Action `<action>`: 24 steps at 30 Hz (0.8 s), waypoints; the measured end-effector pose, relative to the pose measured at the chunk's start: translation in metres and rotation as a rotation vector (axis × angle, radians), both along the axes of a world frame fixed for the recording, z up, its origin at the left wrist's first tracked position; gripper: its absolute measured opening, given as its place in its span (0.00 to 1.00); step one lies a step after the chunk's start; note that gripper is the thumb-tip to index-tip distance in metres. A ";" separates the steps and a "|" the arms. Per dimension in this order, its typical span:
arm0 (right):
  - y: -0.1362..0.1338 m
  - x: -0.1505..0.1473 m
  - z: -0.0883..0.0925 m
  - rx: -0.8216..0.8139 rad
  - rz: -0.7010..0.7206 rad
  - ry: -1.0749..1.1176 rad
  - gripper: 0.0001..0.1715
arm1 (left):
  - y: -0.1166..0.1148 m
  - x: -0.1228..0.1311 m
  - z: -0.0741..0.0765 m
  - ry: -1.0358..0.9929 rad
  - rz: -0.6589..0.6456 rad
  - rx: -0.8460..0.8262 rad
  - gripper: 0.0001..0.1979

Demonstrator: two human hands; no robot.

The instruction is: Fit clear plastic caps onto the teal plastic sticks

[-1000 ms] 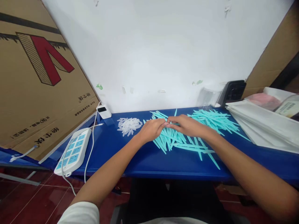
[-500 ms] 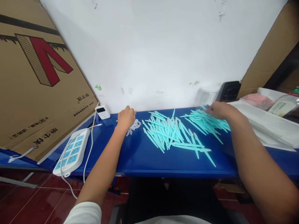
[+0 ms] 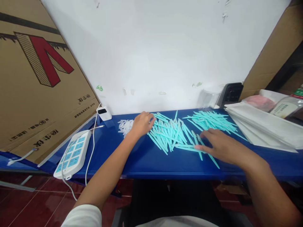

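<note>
here, on the blue desk [image 3: 146, 162], a heap of teal sticks [image 3: 170, 135] lies spread in the middle, between the person's two hands. the left hand [image 3: 142, 123] rests knuckles up at the far left edge of that heap, its fingers curled down loosely onto the nearest sticks; whether anything is pinched beneath them i cannot tell. just beside it on its left lies a small scatter of white pieces [image 3: 123, 125], partly hidden by the hand. the right hand [image 3: 219, 145] lies palm down and low at the near right edge of the heap, its fingers [image 3: 204, 147] stretched out flat and slightly spread, tips touching the outermost sticks, with nothing gripped. beyond the right hand, nearer the wall, a second heap of teal sticks [image 3: 210, 121] lies apart from the first. to its right a stack of white bags [image 3: 262, 126] sits on the desk, and behind it a clear container [image 3: 208, 98] and a black device [image 3: 230, 93] lean by the white wall. at the left end a white power strip [image 3: 73, 154] with blue sockets lies at the desk's corner, a small white charger [image 3: 104, 113] stands behind it, and a big cardboard sheet [image 3: 40, 82] leans over that side.
</note>
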State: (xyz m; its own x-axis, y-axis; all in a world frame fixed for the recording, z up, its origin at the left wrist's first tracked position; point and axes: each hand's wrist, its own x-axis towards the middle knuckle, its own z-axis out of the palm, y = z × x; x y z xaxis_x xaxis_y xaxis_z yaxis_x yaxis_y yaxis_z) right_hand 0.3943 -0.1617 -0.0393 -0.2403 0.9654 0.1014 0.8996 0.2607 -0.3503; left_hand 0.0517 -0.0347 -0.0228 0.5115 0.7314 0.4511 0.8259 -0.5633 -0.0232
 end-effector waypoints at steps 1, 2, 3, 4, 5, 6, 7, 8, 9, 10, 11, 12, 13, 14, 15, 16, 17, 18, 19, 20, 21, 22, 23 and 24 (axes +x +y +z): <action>-0.006 -0.001 -0.006 0.000 0.063 0.022 0.31 | -0.003 0.006 -0.003 -0.011 -0.075 -0.004 0.18; -0.009 -0.002 -0.010 -0.011 0.104 0.034 0.28 | -0.007 0.012 -0.007 -0.017 -0.140 -0.010 0.18; -0.011 -0.003 -0.012 -0.030 0.129 0.041 0.25 | -0.010 0.017 -0.009 -0.020 -0.191 -0.015 0.18; -0.011 -0.005 -0.014 -0.043 0.158 0.054 0.22 | -0.013 0.021 -0.011 -0.025 -0.228 -0.022 0.18; -0.010 -0.006 -0.014 -0.047 0.176 0.066 0.20 | -0.016 0.024 -0.013 -0.032 -0.258 -0.031 0.18; -0.008 -0.008 -0.014 -0.048 0.183 0.074 0.19 | -0.019 0.027 -0.014 -0.042 -0.281 -0.043 0.17; -0.006 -0.009 -0.015 -0.050 0.185 0.078 0.20 | -0.021 0.029 -0.014 -0.054 -0.302 -0.058 0.17; -0.004 -0.010 -0.015 -0.053 0.183 0.079 0.20 | -0.023 0.030 -0.014 -0.067 -0.320 -0.075 0.17; -0.002 -0.010 -0.016 -0.055 0.181 0.076 0.21 | -0.024 0.031 -0.014 -0.080 -0.335 -0.090 0.17; -0.001 -0.010 -0.017 -0.057 0.181 0.073 0.21 | -0.025 0.032 -0.014 -0.091 -0.347 -0.103 0.17; -0.001 -0.008 -0.017 -0.059 0.184 0.069 0.21 | -0.025 0.032 -0.014 -0.103 -0.354 -0.113 0.18; 0.000 -0.006 -0.017 -0.062 0.186 0.066 0.21 | -0.026 0.033 -0.015 -0.116 -0.356 -0.121 0.18; 0.000 -0.003 -0.016 -0.071 0.184 0.063 0.21 | -0.026 0.033 -0.015 -0.131 -0.354 -0.129 0.18; 0.001 0.001 -0.013 -0.090 0.174 0.060 0.21 | -0.026 0.033 -0.015 -0.148 -0.350 -0.139 0.19; 0.002 0.005 -0.009 -0.115 0.154 0.056 0.21 | -0.026 0.034 -0.014 -0.167 -0.344 -0.153 0.20; 0.003 0.008 -0.004 -0.141 0.128 0.053 0.22 | -0.027 0.034 -0.014 -0.187 -0.336 -0.167 0.21; 0.004 0.011 0.003 -0.159 0.097 0.056 0.22 | -0.028 0.035 -0.013 -0.213 -0.327 -0.179 0.22; 0.006 0.013 0.010 -0.167 0.069 0.067 0.22 | -0.029 0.035 -0.012 -0.244 -0.315 -0.189 0.23; 0.009 0.013 0.018 -0.164 0.045 0.091 0.21 | -0.031 0.036 -0.011 -0.279 -0.306 -0.201 0.25; 0.012 0.010 0.026 -0.154 0.029 0.125 0.20 | -0.032 0.037 -0.010 -0.323 -0.301 -0.220 0.26; 0.016 0.005 0.033 -0.142 0.022 0.164 0.19 | -0.034 0.038 -0.009 -0.377 -0.303 -0.248 0.27; 0.019 -0.002 0.040 -0.133 0.027 0.202 0.19 | -0.036 0.039 -0.009 -0.442 -0.310 -0.287 0.28; 0.024 -0.012 0.045 -0.132 0.052 0.232 0.18 | -0.037 0.041 -0.009 -0.516 -0.321 -0.336 0.28; 0.028 -0.024 0.048 -0.126 0.087 0.252 0.19 | -0.038 0.042 -0.010 -0.600 -0.335 -0.391 0.28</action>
